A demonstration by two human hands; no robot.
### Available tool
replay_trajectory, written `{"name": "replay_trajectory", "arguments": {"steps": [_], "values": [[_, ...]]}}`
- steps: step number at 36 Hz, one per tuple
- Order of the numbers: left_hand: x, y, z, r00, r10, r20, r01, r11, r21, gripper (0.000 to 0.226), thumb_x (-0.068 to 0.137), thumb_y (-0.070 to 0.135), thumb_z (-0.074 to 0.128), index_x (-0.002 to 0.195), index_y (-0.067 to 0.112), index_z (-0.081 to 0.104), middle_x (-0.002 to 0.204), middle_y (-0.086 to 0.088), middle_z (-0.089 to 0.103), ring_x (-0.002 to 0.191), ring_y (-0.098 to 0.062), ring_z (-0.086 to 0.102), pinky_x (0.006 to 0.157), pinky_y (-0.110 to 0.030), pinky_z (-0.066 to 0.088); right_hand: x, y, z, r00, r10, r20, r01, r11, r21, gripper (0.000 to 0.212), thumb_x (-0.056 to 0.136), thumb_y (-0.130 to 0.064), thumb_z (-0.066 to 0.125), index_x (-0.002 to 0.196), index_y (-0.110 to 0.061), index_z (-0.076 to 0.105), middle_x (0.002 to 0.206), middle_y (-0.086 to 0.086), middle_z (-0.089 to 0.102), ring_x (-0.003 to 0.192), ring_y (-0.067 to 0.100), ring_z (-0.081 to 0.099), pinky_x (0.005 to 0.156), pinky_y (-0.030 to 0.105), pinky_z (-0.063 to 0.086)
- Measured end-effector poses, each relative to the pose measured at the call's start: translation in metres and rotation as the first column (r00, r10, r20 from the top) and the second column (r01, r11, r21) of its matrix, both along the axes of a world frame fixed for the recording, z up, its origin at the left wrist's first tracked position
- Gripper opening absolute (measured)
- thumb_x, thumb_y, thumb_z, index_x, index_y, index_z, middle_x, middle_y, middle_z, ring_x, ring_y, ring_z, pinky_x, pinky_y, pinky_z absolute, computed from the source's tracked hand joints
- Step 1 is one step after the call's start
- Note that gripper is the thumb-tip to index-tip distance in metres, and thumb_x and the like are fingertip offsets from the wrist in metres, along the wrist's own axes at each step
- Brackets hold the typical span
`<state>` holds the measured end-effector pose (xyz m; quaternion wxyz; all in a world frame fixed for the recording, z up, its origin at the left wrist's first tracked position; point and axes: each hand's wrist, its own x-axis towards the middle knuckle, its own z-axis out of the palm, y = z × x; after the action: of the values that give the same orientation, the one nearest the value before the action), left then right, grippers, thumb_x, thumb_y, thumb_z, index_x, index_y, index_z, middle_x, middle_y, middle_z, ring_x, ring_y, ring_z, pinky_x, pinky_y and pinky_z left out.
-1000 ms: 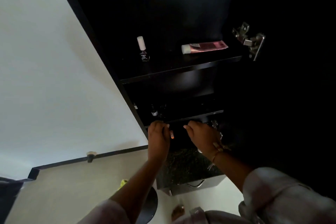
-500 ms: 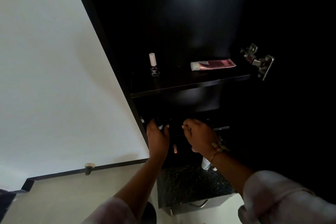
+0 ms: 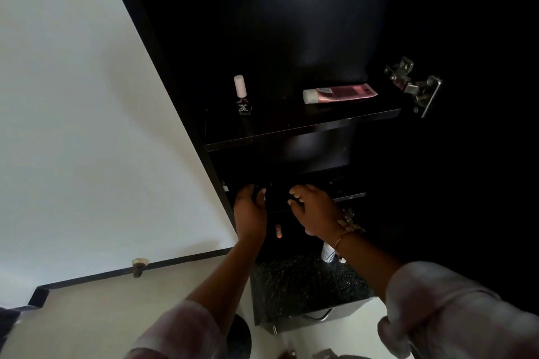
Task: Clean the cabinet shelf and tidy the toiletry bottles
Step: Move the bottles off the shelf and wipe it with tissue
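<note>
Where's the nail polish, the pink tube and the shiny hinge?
nail polish bottle (image 3: 243, 107): head view, on its dark glass body.
pink tube (image 3: 344, 93): head view, on its pink middle.
metal hinge (image 3: 414, 87): head view, on its central arm.

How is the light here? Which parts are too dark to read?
Head view: the white wall is bright, the cabinet nearly black with glare on its back panel; the nail polish bottle and pink tube on the upper shelf read clearly; what the left hand and right hand touch is lost in shadow.
</note>
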<state>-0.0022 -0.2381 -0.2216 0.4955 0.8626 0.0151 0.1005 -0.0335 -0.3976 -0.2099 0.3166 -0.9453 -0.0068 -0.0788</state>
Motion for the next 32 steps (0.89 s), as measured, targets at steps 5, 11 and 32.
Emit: {"name": "replay_trajectory", "arguments": {"steps": [5,11,32], "values": [[-0.036,-0.005,0.002,0.997,-0.078,-0.008,0.077,0.995,-0.07,0.003,0.094,0.022,0.062,0.096,0.023,0.059,0.087,0.008,0.062,0.076,0.008,0.062,0.067,-0.006,0.044,-0.017,0.001,-0.012,1.0,0.002,0.013,-0.002,0.998,-0.059,0.02,0.088,-0.034,0.056,0.103,-0.025,0.067,0.099,-0.001,0.07,0.084,0.023,0.068,0.069,0.036,0.056],[-0.071,0.007,-0.041,0.98,-0.16,-0.12,0.166,0.985,0.041,0.012,0.088,0.02,0.068,0.086,0.027,0.059,0.084,0.006,0.059,0.075,0.002,0.056,0.064,-0.008,0.04,-0.048,0.001,-0.045,0.995,0.031,-0.099,-0.047,0.985,-0.164,0.015,0.09,-0.028,0.056,0.093,-0.021,0.069,0.088,0.005,0.069,0.081,0.028,0.065,0.06,0.029,0.044],[-0.054,-0.038,-0.176,0.798,-0.327,-0.507,0.482,0.851,0.209,0.028,0.086,0.021,0.064,0.113,0.015,0.069,0.107,-0.008,0.073,0.101,-0.024,0.068,0.085,-0.037,0.054,-0.101,-0.017,-0.152,0.809,-0.079,-0.583,0.028,0.995,-0.096,0.046,0.092,-0.023,0.058,0.135,-0.011,0.052,0.131,0.016,0.057,0.125,0.032,0.049,0.104,0.038,0.04]]}}
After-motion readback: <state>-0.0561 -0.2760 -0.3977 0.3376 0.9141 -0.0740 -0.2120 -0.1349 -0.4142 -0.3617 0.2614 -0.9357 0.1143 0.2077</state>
